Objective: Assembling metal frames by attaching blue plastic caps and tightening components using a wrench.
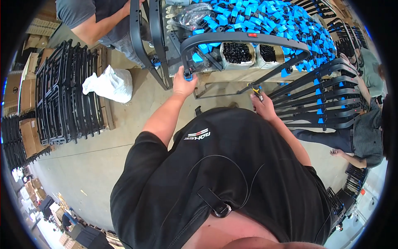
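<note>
Left hand (185, 84) curls round black frame (232, 38), long axis spanning nine-to-three; right hand (264, 106) clasps yellow-black tool (256, 91) toward eleven o'clock

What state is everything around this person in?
Curved black frame: gripped near its blue clip by the left hand
Yellow-and-black hand tool: held in the right hand
Two parts boxes: open, filled with small black pieces
Blue pieces: loosely heaped
Clear plastic bag: crumpled
White sack: bulging
Black frames at left: stacked

Gap left of right hand (264, 107), black frame (232, 37) beyond
</note>
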`<state>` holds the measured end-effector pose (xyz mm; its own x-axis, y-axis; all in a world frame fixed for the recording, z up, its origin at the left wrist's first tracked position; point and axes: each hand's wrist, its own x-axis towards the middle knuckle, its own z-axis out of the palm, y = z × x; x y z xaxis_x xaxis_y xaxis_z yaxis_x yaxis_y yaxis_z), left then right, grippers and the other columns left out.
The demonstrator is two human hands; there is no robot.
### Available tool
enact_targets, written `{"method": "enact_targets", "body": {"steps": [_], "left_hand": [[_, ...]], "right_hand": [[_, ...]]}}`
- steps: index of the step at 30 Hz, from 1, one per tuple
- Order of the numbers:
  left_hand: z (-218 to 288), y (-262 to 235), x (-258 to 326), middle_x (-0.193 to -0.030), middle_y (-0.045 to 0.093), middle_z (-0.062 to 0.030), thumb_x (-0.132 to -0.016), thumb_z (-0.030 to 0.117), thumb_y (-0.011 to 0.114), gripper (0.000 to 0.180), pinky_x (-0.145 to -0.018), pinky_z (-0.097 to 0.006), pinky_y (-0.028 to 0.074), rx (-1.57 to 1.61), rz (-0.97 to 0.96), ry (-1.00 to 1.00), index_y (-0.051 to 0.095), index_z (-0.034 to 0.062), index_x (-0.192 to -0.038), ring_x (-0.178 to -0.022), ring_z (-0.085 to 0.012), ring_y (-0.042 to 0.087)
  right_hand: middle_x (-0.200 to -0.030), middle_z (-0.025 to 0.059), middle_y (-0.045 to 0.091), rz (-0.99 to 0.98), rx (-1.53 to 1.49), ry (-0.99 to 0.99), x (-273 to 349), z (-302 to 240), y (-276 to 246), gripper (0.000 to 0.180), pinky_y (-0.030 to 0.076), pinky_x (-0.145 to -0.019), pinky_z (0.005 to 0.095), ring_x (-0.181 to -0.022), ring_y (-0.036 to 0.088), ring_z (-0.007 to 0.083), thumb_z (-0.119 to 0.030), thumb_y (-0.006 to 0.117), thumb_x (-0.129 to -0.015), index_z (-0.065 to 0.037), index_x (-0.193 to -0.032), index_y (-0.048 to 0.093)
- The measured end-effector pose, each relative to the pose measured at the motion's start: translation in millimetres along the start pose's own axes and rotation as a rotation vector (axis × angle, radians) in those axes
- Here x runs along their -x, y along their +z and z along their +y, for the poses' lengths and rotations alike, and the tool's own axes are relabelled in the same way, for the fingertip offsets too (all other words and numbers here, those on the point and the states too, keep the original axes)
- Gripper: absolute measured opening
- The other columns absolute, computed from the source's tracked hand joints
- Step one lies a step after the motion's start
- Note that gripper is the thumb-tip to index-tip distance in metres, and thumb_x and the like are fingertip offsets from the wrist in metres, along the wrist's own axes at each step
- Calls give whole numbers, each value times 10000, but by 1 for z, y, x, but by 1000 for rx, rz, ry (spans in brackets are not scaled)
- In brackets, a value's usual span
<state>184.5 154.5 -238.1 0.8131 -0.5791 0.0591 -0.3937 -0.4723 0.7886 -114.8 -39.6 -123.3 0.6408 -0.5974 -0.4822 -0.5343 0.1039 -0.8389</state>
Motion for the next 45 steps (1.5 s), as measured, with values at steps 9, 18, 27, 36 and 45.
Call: {"method": "enact_targets", "body": {"steps": [9, 18, 27, 36, 45], "left_hand": [[124, -19, 45, -1198, 679, -163, -820, 369, 808, 584, -887, -329, 547, 16, -828, -542, 620, 9, -1240, -1056, -222, 681], [259, 85, -7, -860, 544, 34, -844, 2, 777, 721, -702, -243, 467, 728, -1190, -86, 433, 61, -1474, -755, -64, 534], [249, 126, 23, -912, 677, -36, -969, 352, 697, 405, -708, -292, 497, 91, -928, -160, 653, 47, -1231, -793, -93, 607], [305, 194, -5, -864, 679, -37, -1024, 264, 622, 257, -585, -283, 499, 219, -829, -317, 603, 18, -1095, -611, -108, 589], [337, 244, -9, -929, 615, -94, -1082, 244, 484, 579, -607, -305, 525, 490, -758, -594, 289, 83, -1603, -719, -160, 590]], "right_hand": [[-719, -21, 541, -114, -163, -165, -34, -18, -52, 208, 428, -591, 265, -635, 506, 80, -244, 569, -1047, -63, -946, 569], [-782, -21, 580, -335, -600, -347, -31, -75, -82, 152, 453, -668, 271, -744, 545, 84, -193, 560, -1044, -50, -1013, 604], [-921, 86, 665, -94, -1028, -578, -58, -51, -238, 155, 501, -842, 360, -888, 632, 200, -145, 516, -1033, -39, -1049, 627], [-859, -32, 553, 332, -391, -229, -94, 38, -283, 263, 388, -639, 240, -739, 451, 46, -281, 637, -1026, -34, -1115, 638], [-827, 8, 561, 278, -650, 10, -141, 70, -283, 403, 408, -665, 277, -739, 488, 108, -450, 661, -963, -54, -961, 582]]}}
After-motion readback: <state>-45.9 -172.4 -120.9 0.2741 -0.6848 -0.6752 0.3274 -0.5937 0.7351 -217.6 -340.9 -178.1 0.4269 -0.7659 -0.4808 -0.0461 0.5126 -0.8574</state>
